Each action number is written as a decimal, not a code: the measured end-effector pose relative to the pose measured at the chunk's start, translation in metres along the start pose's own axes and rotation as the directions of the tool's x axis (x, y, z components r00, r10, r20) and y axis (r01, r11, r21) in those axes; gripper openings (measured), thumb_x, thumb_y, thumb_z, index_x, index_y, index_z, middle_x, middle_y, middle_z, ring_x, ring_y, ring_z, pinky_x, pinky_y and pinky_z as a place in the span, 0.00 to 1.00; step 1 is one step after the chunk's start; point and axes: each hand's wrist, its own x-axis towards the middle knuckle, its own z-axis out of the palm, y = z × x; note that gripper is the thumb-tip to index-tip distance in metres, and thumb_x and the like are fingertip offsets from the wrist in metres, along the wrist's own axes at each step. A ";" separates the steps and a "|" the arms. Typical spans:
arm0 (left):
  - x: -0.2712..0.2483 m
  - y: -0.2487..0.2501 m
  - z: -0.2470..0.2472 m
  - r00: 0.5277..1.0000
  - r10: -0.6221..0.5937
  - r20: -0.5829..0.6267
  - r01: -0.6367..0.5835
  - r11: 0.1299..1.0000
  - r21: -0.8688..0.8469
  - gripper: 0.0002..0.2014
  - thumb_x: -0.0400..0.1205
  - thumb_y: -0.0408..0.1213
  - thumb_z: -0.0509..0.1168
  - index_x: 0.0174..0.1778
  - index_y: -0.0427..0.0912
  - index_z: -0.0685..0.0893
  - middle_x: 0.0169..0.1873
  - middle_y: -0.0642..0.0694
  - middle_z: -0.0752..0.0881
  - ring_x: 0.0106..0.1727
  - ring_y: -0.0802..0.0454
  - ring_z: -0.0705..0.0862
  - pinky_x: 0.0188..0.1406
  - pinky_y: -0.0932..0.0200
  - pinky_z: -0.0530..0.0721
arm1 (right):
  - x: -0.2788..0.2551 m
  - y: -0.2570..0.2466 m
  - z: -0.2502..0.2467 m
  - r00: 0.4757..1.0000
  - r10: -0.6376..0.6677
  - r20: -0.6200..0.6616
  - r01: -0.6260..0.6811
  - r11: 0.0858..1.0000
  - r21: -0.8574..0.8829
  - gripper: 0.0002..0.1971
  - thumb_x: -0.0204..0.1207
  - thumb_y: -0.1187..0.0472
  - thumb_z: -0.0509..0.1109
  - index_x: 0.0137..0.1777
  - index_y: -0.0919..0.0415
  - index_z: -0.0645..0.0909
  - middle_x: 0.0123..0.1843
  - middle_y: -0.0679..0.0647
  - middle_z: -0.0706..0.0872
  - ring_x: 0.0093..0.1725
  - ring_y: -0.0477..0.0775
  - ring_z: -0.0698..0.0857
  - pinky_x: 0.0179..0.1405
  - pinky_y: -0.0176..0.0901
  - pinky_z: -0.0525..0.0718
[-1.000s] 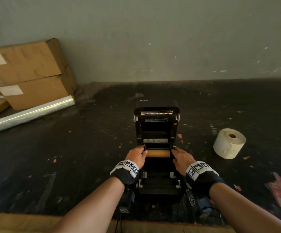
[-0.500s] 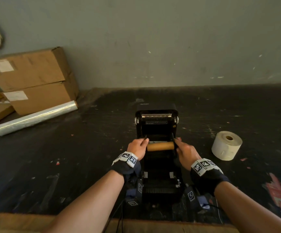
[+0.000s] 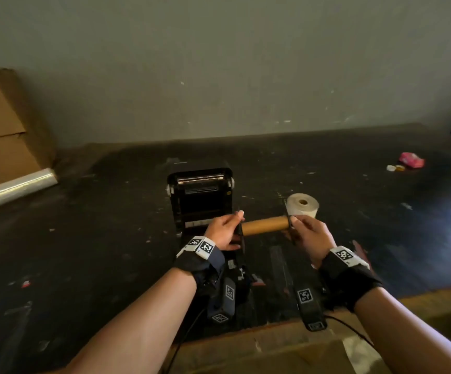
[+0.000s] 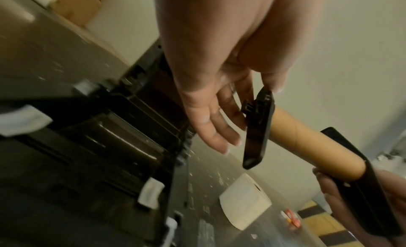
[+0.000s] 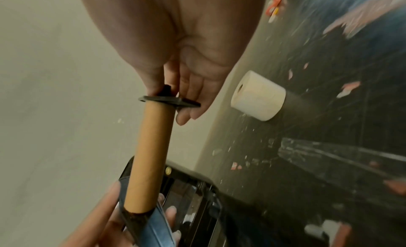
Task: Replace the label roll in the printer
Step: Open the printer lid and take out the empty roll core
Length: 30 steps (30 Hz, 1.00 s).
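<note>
The black label printer point(image 3: 200, 195) stands with its lid raised and its bay without a roll. Just right of the printer and above the table I hold an empty brown cardboard core point(image 3: 266, 225) on a roll holder with black end plates. My left hand point(image 3: 235, 225) pinches the left end plate point(image 4: 257, 129). My right hand point(image 3: 297, 225) pinches the right end plate point(image 5: 169, 100). A full white label roll point(image 3: 302, 207) stands on end on the table just behind my right hand, apart from it.
Stacked cardboard boxes point(image 3: 0, 130) and a roll of clear film point(image 3: 13, 188) lie at the far left by the wall. A red wrapper point(image 3: 411, 160) and scraps lie at the far right. The dark table's wooden front edge point(image 3: 273, 346) runs under my forearms.
Both hands have lifted the core on its holder up out of the printer bay and carried it to the right. The view has also swung to the right.
</note>
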 end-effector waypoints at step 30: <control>0.137 -0.066 0.124 0.943 -0.030 -0.331 0.291 0.556 0.779 0.21 0.77 0.51 0.67 0.63 0.47 0.82 0.60 0.40 0.84 0.60 0.40 0.84 0.60 0.49 0.83 | 0.179 0.013 -0.123 0.959 -0.001 0.282 0.076 0.964 -0.256 0.08 0.81 0.62 0.62 0.51 0.62 0.82 0.40 0.54 0.87 0.35 0.43 0.86 0.30 0.29 0.81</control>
